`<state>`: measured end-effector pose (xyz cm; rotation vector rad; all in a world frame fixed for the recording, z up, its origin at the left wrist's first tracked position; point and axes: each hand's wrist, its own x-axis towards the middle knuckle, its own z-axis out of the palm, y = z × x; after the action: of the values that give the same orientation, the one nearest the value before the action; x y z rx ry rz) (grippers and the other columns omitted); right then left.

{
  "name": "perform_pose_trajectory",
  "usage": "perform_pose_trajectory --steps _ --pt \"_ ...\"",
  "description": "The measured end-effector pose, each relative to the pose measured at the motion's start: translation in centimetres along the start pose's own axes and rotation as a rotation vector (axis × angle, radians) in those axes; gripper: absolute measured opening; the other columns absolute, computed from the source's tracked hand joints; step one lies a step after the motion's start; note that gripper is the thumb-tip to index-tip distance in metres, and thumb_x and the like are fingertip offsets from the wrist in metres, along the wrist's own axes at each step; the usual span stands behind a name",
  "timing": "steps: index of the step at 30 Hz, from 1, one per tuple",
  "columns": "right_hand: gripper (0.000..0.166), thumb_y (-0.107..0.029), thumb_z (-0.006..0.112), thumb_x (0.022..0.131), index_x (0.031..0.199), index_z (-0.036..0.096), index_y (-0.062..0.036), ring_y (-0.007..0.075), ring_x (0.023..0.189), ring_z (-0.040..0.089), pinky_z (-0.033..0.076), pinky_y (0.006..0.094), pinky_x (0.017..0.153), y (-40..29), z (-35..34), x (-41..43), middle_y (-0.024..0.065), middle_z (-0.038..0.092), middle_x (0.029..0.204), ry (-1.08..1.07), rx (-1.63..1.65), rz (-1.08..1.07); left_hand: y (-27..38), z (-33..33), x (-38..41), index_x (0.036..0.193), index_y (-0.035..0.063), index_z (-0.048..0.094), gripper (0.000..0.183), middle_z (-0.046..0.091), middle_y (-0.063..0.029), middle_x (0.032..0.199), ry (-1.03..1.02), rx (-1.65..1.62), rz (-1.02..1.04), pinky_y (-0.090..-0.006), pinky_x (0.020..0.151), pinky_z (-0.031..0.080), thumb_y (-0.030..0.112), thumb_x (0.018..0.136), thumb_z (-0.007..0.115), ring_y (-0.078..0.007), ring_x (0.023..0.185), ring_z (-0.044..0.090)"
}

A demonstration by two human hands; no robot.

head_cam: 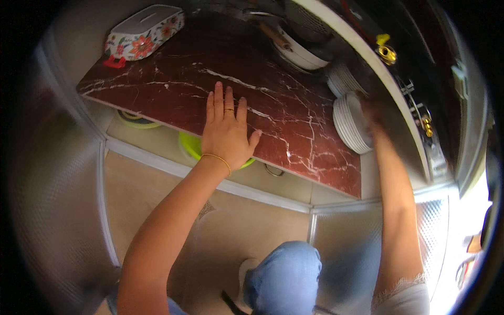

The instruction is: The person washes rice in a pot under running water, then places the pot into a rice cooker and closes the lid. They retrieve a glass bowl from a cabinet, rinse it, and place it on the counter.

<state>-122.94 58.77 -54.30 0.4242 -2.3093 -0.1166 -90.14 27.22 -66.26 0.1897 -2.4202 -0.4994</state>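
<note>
My left hand (227,136) lies palm down on a dark red, white-veined marble shelf (267,94), its fingers a little apart and nothing in its grasp. A ring and a thin bracelet show on it. At the right end of the shelf, my right hand (369,110) is at the far side of a stack of white dishes (348,124), tipped towards the right in this view. Blur and shadow hide its fingers, so whether they grip the dishes is unclear. Right behind stands another stack of white dishes (344,80).
A floral-patterned container (143,41) with a red clip stands at the shelf's left end. Farther back are a white pan (301,51) and a perforated metal vessel (311,19). Bright green ware (191,145) shows below. Brass gas fittings (386,54) lie beyond the pale cabinet edge (378,51).
</note>
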Motion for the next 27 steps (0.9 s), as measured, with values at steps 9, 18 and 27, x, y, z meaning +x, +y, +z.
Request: perform_pose_trajectory --steps 9,18,27 --pt "0.065 -0.06 0.039 0.081 0.121 0.05 -0.0095 0.0315 0.112 0.048 0.036 0.0412 0.093 1.2 10.1 10.7 0.0173 0.05 0.122 -0.504 -0.036 0.103 -1.9 -1.0 -0.9 0.121 0.0017 0.047 0.064 0.031 -0.0232 0.133 0.042 0.104 -0.058 -0.0505 0.106 0.013 0.045 0.074 0.055 -0.0405 0.129 0.015" --pt "0.054 -0.052 0.043 0.084 0.107 0.06 -0.0063 0.029 0.096 0.055 0.039 0.0389 0.084 2.7 10.0 9.2 0.013 0.06 0.104 -0.174 0.146 0.12 -1.9 -0.5 -0.7 0.115 0.0052 0.052 0.058 0.033 -0.0211 0.132 0.074 0.09 -0.027 -0.0528 0.104 0.014 0.042 0.071 0.057 -0.0404 0.129 0.017" --pt "0.048 -0.046 0.049 0.085 0.113 0.057 -0.0073 0.0297 0.102 0.054 0.038 0.0365 0.091 -4.5 2.2 4.9 0.0131 0.06 0.105 -0.067 0.175 0.076 -2.6 -0.7 -1.2 0.116 0.0036 0.052 0.059 0.034 -0.0221 0.132 0.098 0.161 -0.037 -0.0522 0.104 0.014 0.043 0.072 0.056 -0.0406 0.128 0.017"
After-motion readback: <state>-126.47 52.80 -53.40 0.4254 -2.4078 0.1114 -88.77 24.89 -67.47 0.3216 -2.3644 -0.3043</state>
